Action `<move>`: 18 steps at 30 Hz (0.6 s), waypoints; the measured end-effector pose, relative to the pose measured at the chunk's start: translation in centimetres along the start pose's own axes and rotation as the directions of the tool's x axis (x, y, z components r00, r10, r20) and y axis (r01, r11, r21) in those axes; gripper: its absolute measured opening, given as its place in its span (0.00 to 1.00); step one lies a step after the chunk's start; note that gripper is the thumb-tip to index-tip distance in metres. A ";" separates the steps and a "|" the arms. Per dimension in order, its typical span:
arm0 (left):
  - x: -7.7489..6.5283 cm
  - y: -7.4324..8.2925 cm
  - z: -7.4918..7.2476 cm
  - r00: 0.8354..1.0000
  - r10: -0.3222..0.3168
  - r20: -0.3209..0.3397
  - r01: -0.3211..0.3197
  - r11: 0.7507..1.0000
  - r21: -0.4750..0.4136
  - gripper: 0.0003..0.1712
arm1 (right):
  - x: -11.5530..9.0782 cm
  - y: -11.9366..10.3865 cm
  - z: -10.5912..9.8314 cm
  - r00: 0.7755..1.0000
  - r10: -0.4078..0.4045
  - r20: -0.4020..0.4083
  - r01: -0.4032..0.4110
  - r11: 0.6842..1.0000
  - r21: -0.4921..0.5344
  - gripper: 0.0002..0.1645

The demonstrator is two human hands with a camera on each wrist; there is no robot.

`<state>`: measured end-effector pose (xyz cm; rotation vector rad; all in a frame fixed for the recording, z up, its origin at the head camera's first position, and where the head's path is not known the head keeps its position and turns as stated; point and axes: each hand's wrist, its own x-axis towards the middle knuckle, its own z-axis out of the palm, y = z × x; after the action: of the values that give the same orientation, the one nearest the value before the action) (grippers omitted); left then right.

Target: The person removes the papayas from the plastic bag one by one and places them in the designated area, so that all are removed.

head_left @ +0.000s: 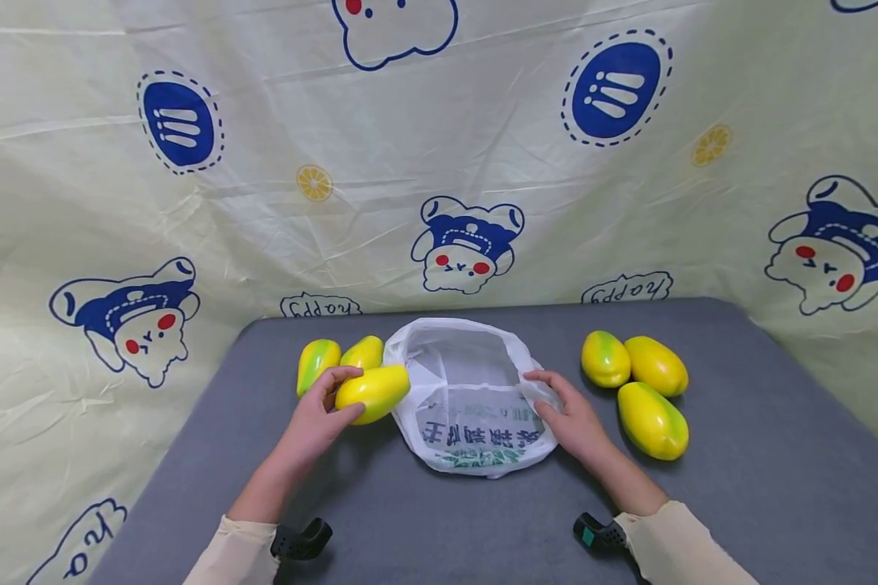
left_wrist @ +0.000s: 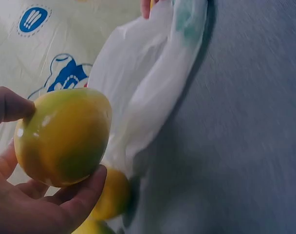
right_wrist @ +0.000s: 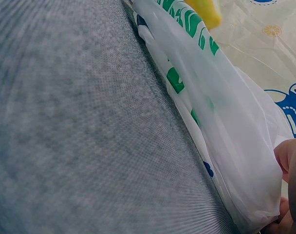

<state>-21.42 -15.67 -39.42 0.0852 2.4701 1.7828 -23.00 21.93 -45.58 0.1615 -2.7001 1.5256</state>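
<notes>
My left hand point(head_left: 323, 409) grips a glossy yellow-green papaya point(head_left: 375, 393) between thumb and fingers, above the table beside the bag's left rim. In the left wrist view the papaya point(left_wrist: 65, 136) shows its rounded end. A white plastic bag point(head_left: 475, 469) with green and dark print stands in the middle, its mouth wide open towards me. My right hand point(head_left: 574, 418) holds the bag's right rim, thumb and fingers on the plastic. In the right wrist view the bag point(right_wrist: 226, 131) hides part of that hand.
Two papayas point(head_left: 318, 363) lie left of the bag, partly behind my left hand. Three more papayas point(head_left: 653, 421) lie grouped on the right. The grey table point(head_left: 439, 528) ends at the back against a printed curtain point(head_left: 380, 244).
</notes>
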 end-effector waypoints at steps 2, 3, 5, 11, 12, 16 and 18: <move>-0.2 -0.4 -0.5 1.000 0.003 0.000 -0.003 1.000 0.012 0.30 | 0.0 0.0 -0.1 1.000 0.004 0.002 -0.004 1.000 -0.006 0.24; -0.4 -0.7 -0.7 1.000 0.010 0.002 -0.010 1.000 0.019 0.30 | 0.0 0.0 -0.1 1.000 0.008 0.003 -0.008 1.000 -0.007 0.24; -0.7 -1.1 -1.3 0.999 0.032 0.014 -0.032 0.999 0.034 0.29 | -0.1 0.0 -0.1 1.000 0.015 0.003 -0.015 1.000 -0.007 0.24; -1.4 -2.4 -2.5 0.997 0.049 0.057 -0.052 0.997 0.054 0.28 | -0.1 0.0 -0.2 1.000 0.014 0.002 -0.014 1.000 -0.005 0.24; -1.5 -2.5 -2.7 0.997 0.041 0.058 -0.044 0.997 0.057 0.28 | 0.0 0.0 -0.1 1.000 0.012 0.002 -0.012 1.000 -0.005 0.24; -1.7 -3.1 -3.2 0.998 0.023 0.057 -0.028 0.995 0.091 0.29 | 0.0 0.1 -0.1 1.000 0.010 0.002 -0.010 1.000 -0.005 0.24; -1.7 -3.2 -3.4 0.998 0.019 0.052 -0.025 0.994 0.102 0.29 | 0.0 0.1 -0.1 1.000 0.011 0.002 -0.011 1.000 -0.004 0.24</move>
<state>-20.06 -20.08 -41.35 0.1635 2.5338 1.6397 -23.03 22.08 -45.60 0.1483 -2.7100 1.5244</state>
